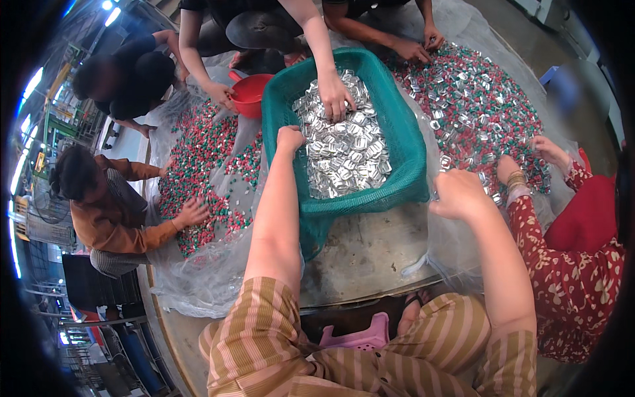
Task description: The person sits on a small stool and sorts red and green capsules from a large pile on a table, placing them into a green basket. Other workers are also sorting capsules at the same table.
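My left hand (pixel 290 137) is closed into a loose fist at the left rim of a teal plastic basket (pixel 405 145), right over the heap of small silver metal pieces (pixel 344 149) inside it. I cannot see what the fist holds. My right hand (pixel 456 193) is curled shut just right of the basket, at the edge of a spread of silver, red and green pieces (pixel 476 106) on clear plastic sheeting. Another person's hand (pixel 334 92) rests on the silver pieces at the far end of the basket.
Several other people sit around the sheeting, hands in the pieces. A second pile of red and green pieces (pixel 198 165) lies at the left, a red bowl (pixel 250 92) beside the basket. A person in a red patterned sleeve (pixel 562 278) is at my right.
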Available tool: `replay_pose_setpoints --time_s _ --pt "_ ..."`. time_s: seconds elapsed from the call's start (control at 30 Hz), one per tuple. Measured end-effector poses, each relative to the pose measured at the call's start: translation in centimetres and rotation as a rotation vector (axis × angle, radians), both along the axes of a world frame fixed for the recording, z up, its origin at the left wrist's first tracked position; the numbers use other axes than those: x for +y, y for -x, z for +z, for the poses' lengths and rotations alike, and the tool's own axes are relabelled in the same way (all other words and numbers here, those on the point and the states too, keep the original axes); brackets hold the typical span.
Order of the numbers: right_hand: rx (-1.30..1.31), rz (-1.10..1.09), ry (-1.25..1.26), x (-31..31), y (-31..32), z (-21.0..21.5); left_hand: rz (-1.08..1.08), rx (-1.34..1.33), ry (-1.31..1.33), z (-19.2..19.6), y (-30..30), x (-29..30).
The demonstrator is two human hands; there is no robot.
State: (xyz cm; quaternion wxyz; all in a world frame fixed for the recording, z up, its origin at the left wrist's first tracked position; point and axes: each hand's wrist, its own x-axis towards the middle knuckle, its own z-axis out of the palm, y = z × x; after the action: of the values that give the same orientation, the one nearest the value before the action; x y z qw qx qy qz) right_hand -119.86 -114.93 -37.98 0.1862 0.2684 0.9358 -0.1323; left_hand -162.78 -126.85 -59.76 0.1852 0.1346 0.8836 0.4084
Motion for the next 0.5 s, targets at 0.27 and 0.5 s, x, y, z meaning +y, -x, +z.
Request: replay_pose_setpoints --time_s 0.27,0.5 --pt "0.045 0.008 0.010 1.2 -1.9 -0.6 -0.148 0.569 0.503 6.4 -6.2 4.4" --pt "0.111 -0.022 0.013 1.8 -2.9 -1.2 -0.051 0.625 0.692 4.6 -5.7 5.8"
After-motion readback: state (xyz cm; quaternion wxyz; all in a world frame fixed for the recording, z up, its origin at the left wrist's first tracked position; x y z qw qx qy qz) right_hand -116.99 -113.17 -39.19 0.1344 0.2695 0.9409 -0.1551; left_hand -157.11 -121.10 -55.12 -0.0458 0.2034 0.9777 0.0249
